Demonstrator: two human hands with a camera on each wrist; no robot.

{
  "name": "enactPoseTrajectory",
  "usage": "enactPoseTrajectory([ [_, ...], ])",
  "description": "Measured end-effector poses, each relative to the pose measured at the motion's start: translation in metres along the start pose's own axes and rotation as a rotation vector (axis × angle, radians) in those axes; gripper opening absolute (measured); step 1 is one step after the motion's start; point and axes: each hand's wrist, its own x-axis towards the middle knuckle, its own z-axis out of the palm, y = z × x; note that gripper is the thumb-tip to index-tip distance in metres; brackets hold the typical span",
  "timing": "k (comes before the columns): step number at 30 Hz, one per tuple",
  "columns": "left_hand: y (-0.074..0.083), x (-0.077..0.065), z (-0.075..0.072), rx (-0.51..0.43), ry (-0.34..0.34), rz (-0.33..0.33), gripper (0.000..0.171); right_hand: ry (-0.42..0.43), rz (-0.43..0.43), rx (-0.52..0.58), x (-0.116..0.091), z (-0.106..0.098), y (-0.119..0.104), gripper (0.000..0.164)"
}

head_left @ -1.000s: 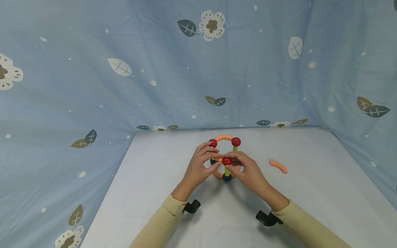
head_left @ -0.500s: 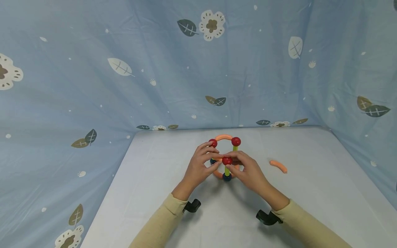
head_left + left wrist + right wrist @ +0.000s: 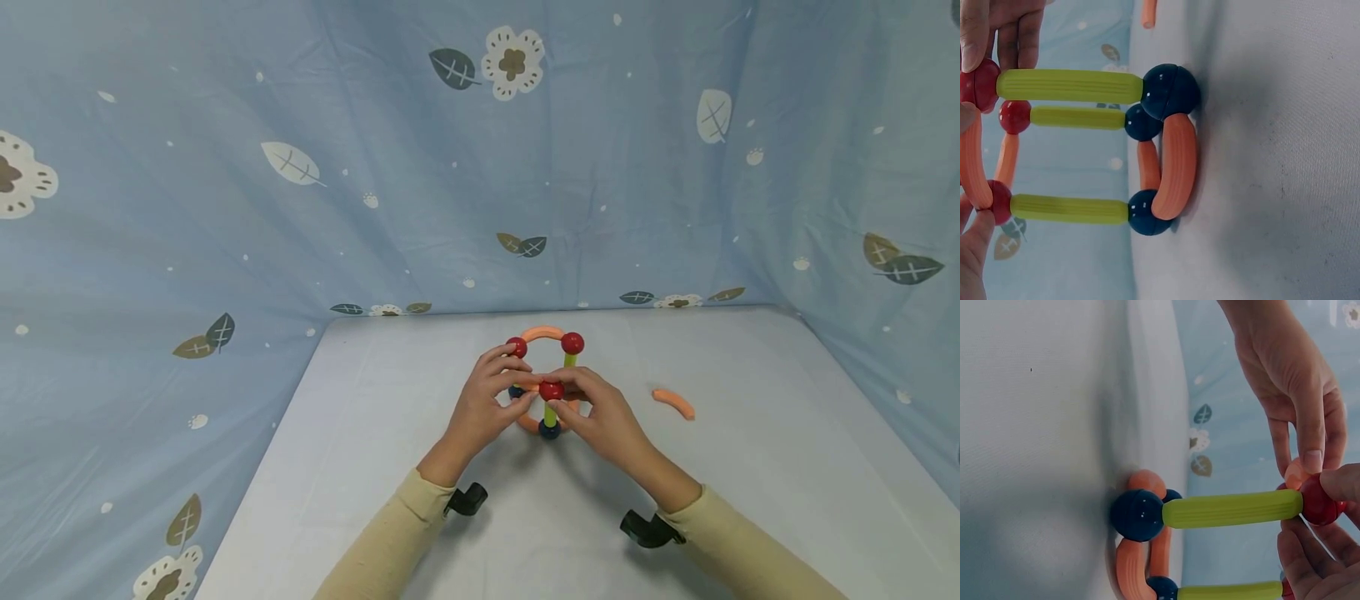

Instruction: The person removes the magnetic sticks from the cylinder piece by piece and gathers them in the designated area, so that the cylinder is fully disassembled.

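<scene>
Ball-and-rod frame (image 3: 1079, 117) stands on tabletop (image 3: 375, 417). Right hand (image 3: 603, 412) pinches front red ball (image 3: 552, 391); left hand (image 3: 483, 404) seems to pinch upper orange rod (image 3: 972, 156), contact part-hidden. Likely light, stiff; joints may pop, so grip balls.

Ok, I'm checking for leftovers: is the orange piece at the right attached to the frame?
No, the orange piece lies by itself on the white table, apart from the frame.
</scene>
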Motion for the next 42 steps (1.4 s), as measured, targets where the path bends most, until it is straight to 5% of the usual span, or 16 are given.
enactPoseTrajectory([
  [42,-0.0001,-0.0031,0.0015,0.044,0.015,0.014,0.022,0.012,-0.007,0.028,-0.0013,-0.0016,0.0047,0.037],
])
